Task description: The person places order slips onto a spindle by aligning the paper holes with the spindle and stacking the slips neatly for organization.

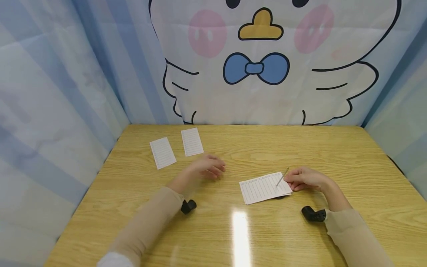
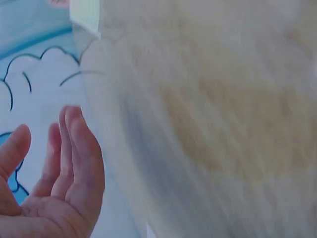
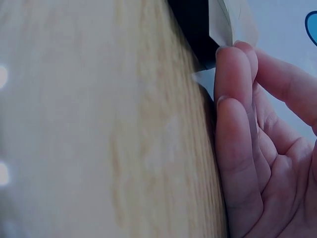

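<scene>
We can read no words, numbers or brands here; on the top card (image 1: 261,190) of the nearer stack we make out only printed ruled lines, with small squares along one edge; on the left card (image 1: 163,153) and the farther card (image 1: 192,142) we see faint print, too small to read. On the curtain (image 1: 130,48) we find a printed cartoon bird (image 1: 253,100), a picture without legible lettering.

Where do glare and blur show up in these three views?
Head view: a bright glare streak on the table, left hand slightly blurred; left wrist view: table smeared, that hand clearer; right wrist view: two bright spots at the left edge, right hand sharper than the table.
</scene>
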A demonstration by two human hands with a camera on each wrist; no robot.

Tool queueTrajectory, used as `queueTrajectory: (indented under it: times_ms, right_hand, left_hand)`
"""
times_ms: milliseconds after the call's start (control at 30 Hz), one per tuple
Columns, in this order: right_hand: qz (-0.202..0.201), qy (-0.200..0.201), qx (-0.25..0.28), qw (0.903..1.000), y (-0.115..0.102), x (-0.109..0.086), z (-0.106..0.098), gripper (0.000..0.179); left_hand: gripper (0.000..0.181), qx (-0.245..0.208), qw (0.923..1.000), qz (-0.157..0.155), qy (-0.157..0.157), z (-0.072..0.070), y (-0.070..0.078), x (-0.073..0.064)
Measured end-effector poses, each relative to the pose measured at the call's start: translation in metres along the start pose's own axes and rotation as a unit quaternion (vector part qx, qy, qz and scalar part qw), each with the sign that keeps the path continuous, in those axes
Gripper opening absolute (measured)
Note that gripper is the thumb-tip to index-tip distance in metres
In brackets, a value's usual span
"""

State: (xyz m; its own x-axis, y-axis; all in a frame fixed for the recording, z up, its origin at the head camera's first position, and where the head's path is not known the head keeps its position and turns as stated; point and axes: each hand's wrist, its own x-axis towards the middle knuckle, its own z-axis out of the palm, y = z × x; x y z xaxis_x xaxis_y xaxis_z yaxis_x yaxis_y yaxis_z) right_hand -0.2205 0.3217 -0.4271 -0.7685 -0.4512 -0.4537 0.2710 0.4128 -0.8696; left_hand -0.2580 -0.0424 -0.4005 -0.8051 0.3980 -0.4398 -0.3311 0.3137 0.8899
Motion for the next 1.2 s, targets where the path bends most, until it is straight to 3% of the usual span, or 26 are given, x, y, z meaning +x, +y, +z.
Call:
queueTrajectory:
  times_ms: [67, 133, 300, 367, 500, 667, 767, 867, 1033, 1200]
  right_hand:
    - [0.002, 0.002, 0.0, 1.0, 0.0, 0.0, 0.0, 0.016]
    - [0.004, 0.003, -0.001, 1.0, 0.0, 0.0, 0.0, 0.017]
    - [0.001, 0.002, -0.002, 1.0, -0.001, -0.001, 0.0, 0.019]
    - [0.0, 0.002, -0.004, 1.0, -0.001, -0.002, 0.001, 0.019]
    - [-0.001, 0.0, -0.005, 1.0, -0.002, -0.002, 0.001, 0.018]
    - [-0.002, -0.001, -0.005, 1.0, -0.001, 0.0, 0.0, 0.017]
    - [0.001, 0.002, -0.005, 1.0, 0.0, 0.001, 0.0, 0.017]
    - [-0.002, 0.001, -0.007, 1.0, 0.001, 0.001, 0.0, 0.016]
    - [-0.002, 0.0, -0.007, 1.0, 0.002, 0.002, -0.001, 0.015]
    - [-0.003, 0.002, -0.008, 1.0, 0.002, 0.001, -0.001, 0.016]
  left_hand:
    - [0.027, 0.02, 0.9983, 0.024, 0.05, -0.01, 0.004, -0.001]
    - [0.025, 0.049, 0.9909, 0.055, 0.113, -0.019, 0.006, -0.002]
    - [0.02, 0.116, 0.9532, 0.122, 0.251, -0.04, 0.005, 0.002]
    - [0.02, 0.124, 0.9415, 0.133, 0.283, -0.047, 0.004, 0.006]
    - [0.023, 0.116, 0.9309, 0.128, 0.322, -0.06, 0.004, 0.014]
    - [0.034, 0.122, 0.9206, 0.123, 0.35, -0.073, 0.003, 0.025]
    - [0.043, 0.167, 0.9158, 0.105, 0.35, -0.079, 0.0, 0.03]
    - [0.048, 0.236, 0.9101, 0.062, 0.335, -0.085, -0.003, 0.033]
    - [0.059, 0.339, 0.8905, -0.01, 0.303, -0.089, -0.008, 0.037]
    - [0.071, 0.404, 0.8699, -0.051, 0.278, -0.087, -0.008, 0.04]
